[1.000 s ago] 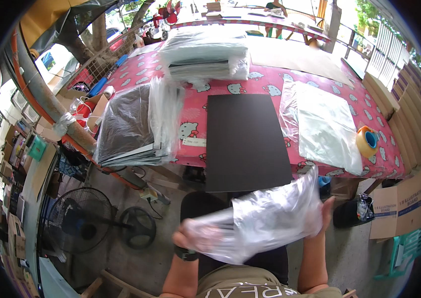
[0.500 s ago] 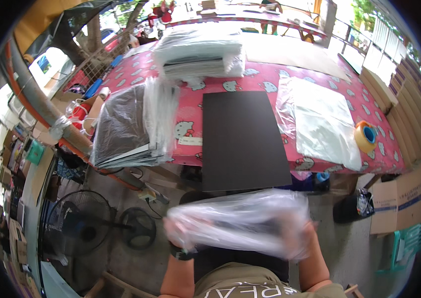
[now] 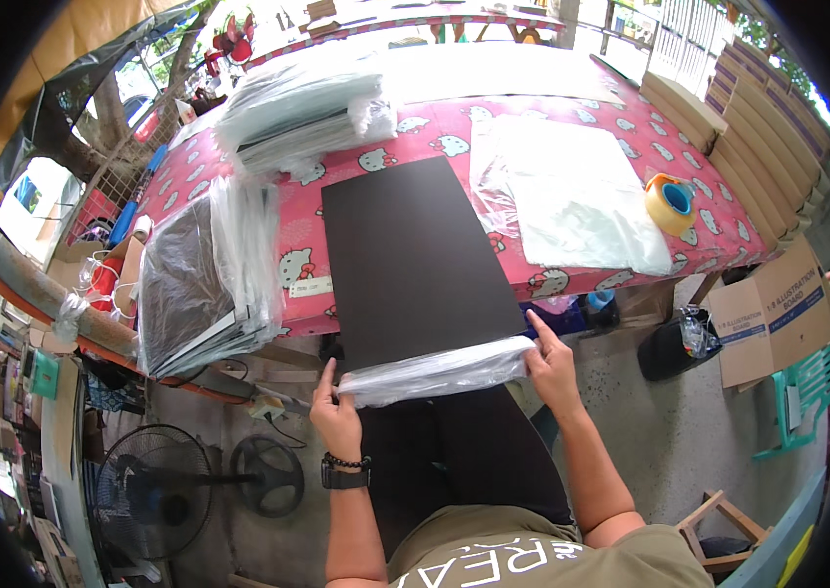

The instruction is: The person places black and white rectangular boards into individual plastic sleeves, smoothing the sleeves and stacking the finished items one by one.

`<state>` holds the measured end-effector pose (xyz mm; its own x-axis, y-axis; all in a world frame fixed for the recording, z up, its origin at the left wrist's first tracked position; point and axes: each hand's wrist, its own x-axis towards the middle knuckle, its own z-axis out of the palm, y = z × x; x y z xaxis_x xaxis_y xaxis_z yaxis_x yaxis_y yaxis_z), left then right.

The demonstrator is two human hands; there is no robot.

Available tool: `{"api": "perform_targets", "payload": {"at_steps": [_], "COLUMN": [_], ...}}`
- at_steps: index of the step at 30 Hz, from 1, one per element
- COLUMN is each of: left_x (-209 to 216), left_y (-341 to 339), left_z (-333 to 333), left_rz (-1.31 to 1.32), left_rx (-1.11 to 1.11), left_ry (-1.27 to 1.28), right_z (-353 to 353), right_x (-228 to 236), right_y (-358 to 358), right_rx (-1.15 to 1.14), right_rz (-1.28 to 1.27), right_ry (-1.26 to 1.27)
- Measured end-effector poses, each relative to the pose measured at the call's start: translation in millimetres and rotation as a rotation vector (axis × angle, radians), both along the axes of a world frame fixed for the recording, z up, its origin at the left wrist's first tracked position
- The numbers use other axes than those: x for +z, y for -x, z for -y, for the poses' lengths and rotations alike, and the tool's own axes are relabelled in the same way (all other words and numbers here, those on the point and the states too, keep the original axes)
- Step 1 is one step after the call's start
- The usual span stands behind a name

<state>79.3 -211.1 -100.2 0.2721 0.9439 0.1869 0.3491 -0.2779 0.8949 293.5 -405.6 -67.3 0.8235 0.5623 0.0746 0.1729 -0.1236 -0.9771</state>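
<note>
A black board [image 3: 410, 255] lies on the table and juts over its near edge toward me. A clear plastic bag [image 3: 435, 370], bunched into a band, is around or against the board's near end; I cannot tell how far the board goes in. My left hand [image 3: 337, 412] grips the bag's left end, index finger stretched along the board's side. At the other end my right hand [image 3: 552, 365] pinches the bag, its index finger pointing up along the board's right corner.
Bagged dark boards [image 3: 195, 279] are stacked left, another wrapped stack [image 3: 302, 108] behind. Flat clear bags [image 3: 582, 196] and tape rolls [image 3: 670, 204] lie right. A standing fan [image 3: 155, 495] is lower left; a black bin [image 3: 675, 345], cardboard box [image 3: 773, 314] and green chair [image 3: 812, 387] stand right.
Both hands have moved up from near my lap with the bag, which now meets the board's near end. The bag has gone from loosely spread to bunched. The view has shifted right.
</note>
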Motion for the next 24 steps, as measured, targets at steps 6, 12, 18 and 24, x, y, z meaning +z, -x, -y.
{"api": "perform_targets", "payload": {"at_steps": [6,12,18,24], "left_x": [4,17,12,-10], "left_y": [0,0,26,75], "left_z": [9,19,42,49], "left_rz": [-0.077,-0.211,-0.115,0.091], "left_rx": [-0.063,-0.064,-0.011,-0.171], "left_ry": [-0.300,-0.510,-0.335,0.102], "right_z": [-3,0,20,70], "right_x": [-12,-8,-10,-36], "right_y": [1,6,29,46], "right_rx": [0.021,-0.013,-0.171,-0.063], "right_rz": [0.091,0.041,0.045,-0.303], "right_ry": [0.044,0.028,-0.111,-0.111]}}
